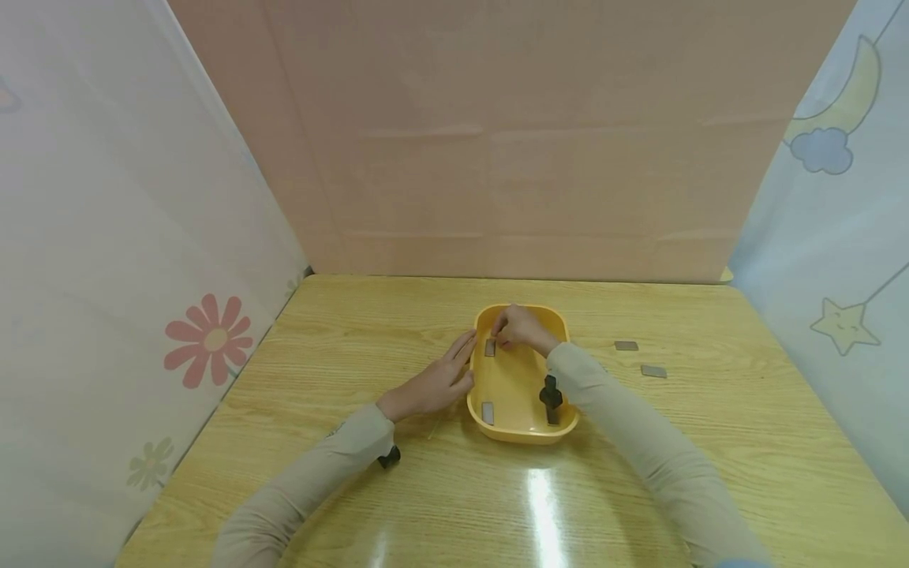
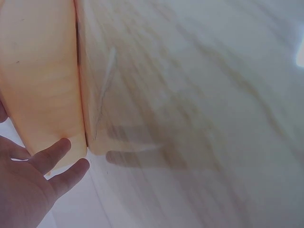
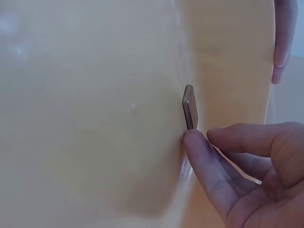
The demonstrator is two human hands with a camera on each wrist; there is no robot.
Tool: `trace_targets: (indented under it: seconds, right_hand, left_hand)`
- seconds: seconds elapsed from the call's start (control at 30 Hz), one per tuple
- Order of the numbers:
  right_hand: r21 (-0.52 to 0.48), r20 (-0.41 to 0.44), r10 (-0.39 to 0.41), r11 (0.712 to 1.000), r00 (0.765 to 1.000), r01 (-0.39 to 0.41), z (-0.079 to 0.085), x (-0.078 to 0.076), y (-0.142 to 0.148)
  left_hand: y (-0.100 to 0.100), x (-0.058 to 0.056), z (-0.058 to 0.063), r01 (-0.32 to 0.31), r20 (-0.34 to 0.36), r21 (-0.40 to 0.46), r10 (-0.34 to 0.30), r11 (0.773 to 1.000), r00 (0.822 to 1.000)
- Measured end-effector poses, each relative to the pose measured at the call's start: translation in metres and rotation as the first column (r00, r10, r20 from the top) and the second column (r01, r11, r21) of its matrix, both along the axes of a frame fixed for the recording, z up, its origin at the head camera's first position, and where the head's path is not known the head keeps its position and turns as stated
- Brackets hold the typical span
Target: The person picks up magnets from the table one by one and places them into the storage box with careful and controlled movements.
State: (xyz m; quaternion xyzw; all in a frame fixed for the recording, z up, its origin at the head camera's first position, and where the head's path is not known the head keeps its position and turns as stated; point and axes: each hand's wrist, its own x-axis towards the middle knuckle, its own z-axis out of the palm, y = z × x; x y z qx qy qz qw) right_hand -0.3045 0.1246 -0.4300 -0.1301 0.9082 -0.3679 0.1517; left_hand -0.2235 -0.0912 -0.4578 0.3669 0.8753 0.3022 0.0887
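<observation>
A yellow-orange plastic tray (image 1: 521, 435) with rounded corners stands on the table. Inside it, near the far left corner, lies a small brown-grey rectangular plate (image 1: 490, 347). My right hand (image 1: 521, 326) reaches over the tray with thumb and index finger bent at one end of this plate (image 3: 190, 107); the index fingertip covers that end. Along the tray's left outer side rests my left hand (image 1: 440, 383), its fingers extended against the wall (image 2: 47, 85). Similar plates lie in the near left corner (image 1: 488, 412) and the near right corner (image 1: 552, 416), the latter partly hidden by the right wrist's camera.
Right of the tray, two more plates lie on the wood-grain table: a farther plate (image 1: 626, 345) and a nearer plate (image 1: 653, 371). A plain pinkish backdrop (image 1: 497, 158) closes the far edge, and printed curtains flank both sides.
</observation>
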Motion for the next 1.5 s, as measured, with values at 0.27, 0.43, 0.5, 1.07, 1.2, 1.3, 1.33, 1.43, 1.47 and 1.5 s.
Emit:
trace_targets:
  seconds: [0.27,0.43,0.5,1.07,1.2,1.3,1.33,1.43,1.47,1.5]
  right_hand:
    - [0.002,0.03,0.013,1.0,0.999,-0.013,0.005,0.001,0.0]
    - [-0.019,0.046,0.028,0.999,0.999,-0.027,0.007,0.001,0.001]
    - [-0.035,0.044,0.035,0.999,0.998,-0.034,0.008,0.001,0.001]
    - [-0.066,0.026,0.067,0.996,0.997,-0.066,0.009,0.003,0.005]
    - [-0.091,0.031,0.081,0.993,0.996,-0.078,0.009,0.004,0.006]
    - [-0.101,0.035,0.081,0.992,0.996,-0.077,0.011,0.006,0.007]
    - [-0.103,0.035,0.078,0.992,0.996,-0.074,0.011,0.006,0.007]
    - [-0.104,0.037,0.072,0.992,0.997,-0.068,0.014,0.007,0.007]
    - [-0.105,0.038,0.071,0.992,0.997,-0.067,0.015,0.007,0.007]
    - [-0.108,0.04,0.071,0.992,0.997,-0.066,0.015,0.008,0.007]
  left_hand:
    - [0.0,-0.001,-0.001,-0.008,-0.011,0.002,0.008,1.0,1.0]
    - [0.0,-0.001,-0.001,-0.001,-0.009,0.013,0.001,1.0,1.0]
    - [0.0,0.0,-0.001,-0.002,-0.011,0.013,0.002,1.0,1.0]
    - [0.0,-0.001,-0.001,-0.011,-0.01,0.007,0.012,1.0,1.0]
    - [0.0,-0.002,-0.003,-0.013,-0.014,0.009,0.013,1.0,1.0]
    - [0.0,-0.002,-0.003,-0.011,-0.013,0.012,0.011,1.0,1.0]
    - [0.0,-0.002,-0.003,-0.01,-0.013,0.012,0.01,1.0,1.0]
    - [0.0,-0.001,-0.003,-0.006,-0.015,0.017,0.006,1.0,1.0]
    - [0.0,-0.001,-0.003,-0.005,-0.014,0.02,0.005,1.0,1.0]
    - [0.0,-0.001,-0.003,-0.004,-0.016,0.02,0.004,1.0,1.0]
